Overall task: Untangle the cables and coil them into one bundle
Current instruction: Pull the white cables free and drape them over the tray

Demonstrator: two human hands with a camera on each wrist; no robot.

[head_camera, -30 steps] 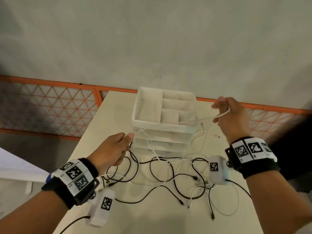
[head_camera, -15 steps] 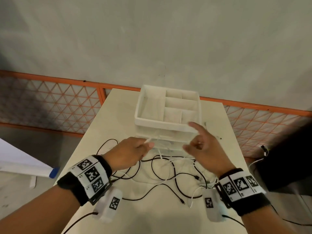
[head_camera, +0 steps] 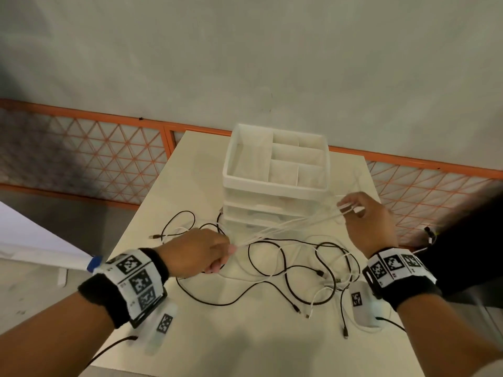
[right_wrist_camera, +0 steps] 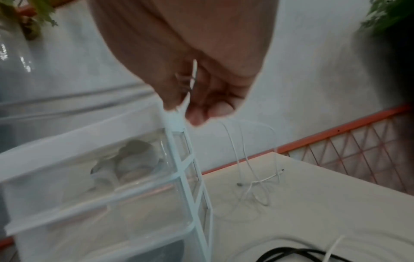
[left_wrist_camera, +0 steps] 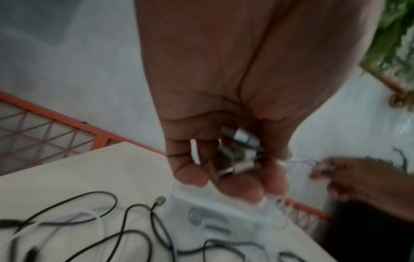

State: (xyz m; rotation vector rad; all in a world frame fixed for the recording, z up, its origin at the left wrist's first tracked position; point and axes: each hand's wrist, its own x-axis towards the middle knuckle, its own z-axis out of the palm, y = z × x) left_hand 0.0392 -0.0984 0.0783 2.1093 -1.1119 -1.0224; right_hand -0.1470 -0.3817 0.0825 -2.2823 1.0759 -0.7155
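Surface point(head_camera: 190, 164) carrying drawer unit point(head_camera: 275, 183) at far centre. Black cables point(head_camera: 285, 270) lying tangled near, in front of unit. White cable point(head_camera: 294, 224) stretching between hands: left hand point(head_camera: 198, 257) gripping bunched end, right hand point(head_camera: 370, 224) pinching strands.

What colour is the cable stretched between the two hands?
White. The white cable runs taut from left hand to right hand; clearest in the head view.
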